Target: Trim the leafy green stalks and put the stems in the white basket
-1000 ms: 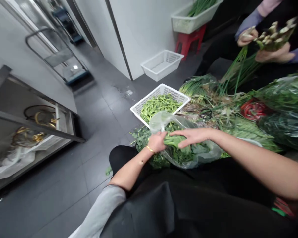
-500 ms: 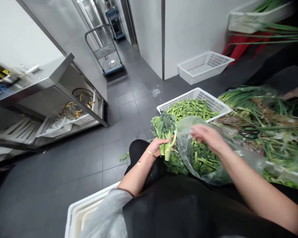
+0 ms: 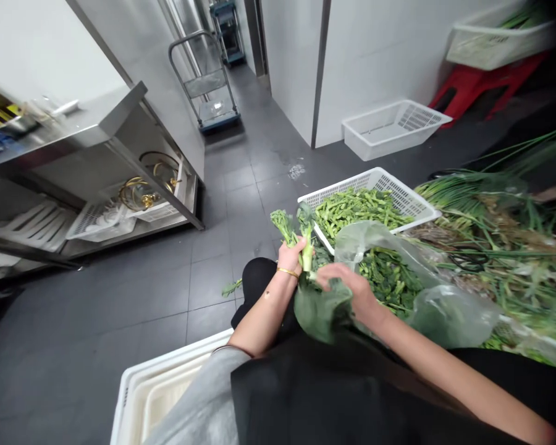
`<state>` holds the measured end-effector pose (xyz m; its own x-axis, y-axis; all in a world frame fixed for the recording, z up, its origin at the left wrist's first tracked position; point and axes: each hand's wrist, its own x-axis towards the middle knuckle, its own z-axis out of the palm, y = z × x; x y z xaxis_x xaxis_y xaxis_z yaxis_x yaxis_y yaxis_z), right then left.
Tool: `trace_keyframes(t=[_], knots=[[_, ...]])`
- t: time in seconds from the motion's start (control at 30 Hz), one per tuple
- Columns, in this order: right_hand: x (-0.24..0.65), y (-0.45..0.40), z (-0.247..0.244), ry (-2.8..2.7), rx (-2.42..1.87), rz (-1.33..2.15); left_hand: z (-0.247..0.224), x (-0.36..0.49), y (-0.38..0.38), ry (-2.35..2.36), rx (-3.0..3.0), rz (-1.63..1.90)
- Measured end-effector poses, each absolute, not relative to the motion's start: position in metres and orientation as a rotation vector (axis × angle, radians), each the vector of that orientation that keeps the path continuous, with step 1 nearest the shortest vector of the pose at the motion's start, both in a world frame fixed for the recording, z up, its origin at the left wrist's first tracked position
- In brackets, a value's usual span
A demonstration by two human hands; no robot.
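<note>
My left hand (image 3: 289, 256) is closed around a couple of green broccoli stalks (image 3: 307, 253), their florets pointing up and away from me. Just below the cut stem end, my right hand (image 3: 349, 287) is closed, slightly blurred, on a large green leaf (image 3: 323, 312) that hangs beneath the fingers. Whether the leaf is still joined to the stalk I cannot tell. Close to my right hand, a clear plastic bag (image 3: 356, 238) lies open with leafy greens (image 3: 391, 281) in it. Beyond the hands, a white basket (image 3: 398, 185) holds trimmed green stalks (image 3: 356, 210).
Scallions (image 3: 514, 222) are heaped at right. By the wall are a white basket (image 3: 375, 145) and a red stool (image 3: 482, 83) bearing a white crate (image 3: 486, 46). A cart (image 3: 217, 111), a steel table (image 3: 115, 120) and a white bin (image 3: 134, 383) stand leftward. A stray sprig (image 3: 231, 287) lies on the floor.
My right hand has come left and down from above the bag to the stalks and now grips a leaf. My left hand has turned the stalks, and their heads are spread apart.
</note>
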<state>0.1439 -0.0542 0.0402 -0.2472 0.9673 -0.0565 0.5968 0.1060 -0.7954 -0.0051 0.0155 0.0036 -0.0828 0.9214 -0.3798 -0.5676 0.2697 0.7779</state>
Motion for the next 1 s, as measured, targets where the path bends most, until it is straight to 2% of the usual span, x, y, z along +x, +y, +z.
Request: trace_keyframes(t=[0.1, 0.2, 0.4, 0.63, 0.83, 1.0], knots=[[0.149, -0.014, 0.041, -1.588, -1.547, 1.057, 0.009, 0.003, 0.005, 1.056, 0.657, 1.277], [0.152, 0.015, 0.041, -1.538, -1.663, 1.107, 0.009, 0.011, -0.004, 1.091, 0.789, 1.266], [0.139, -0.027, 0.022, -1.584, -1.626, 1.015, -0.004, 0.005, 0.016, 1.129, 0.439, 1.298], [0.178, -0.011, -0.010, -1.813, -1.702, 1.665, 0.000, -0.021, 0.013, 0.891, 0.414, 1.075], [0.162, 0.018, 0.016, -1.343, -1.413, 1.390, -0.001, -0.003, -0.004, 0.900, 0.490, 0.978], [0.131, -0.001, 0.011, -1.128, -1.356, 1.283, 0.004, 0.013, -0.005, 0.920, 0.432, 1.042]])
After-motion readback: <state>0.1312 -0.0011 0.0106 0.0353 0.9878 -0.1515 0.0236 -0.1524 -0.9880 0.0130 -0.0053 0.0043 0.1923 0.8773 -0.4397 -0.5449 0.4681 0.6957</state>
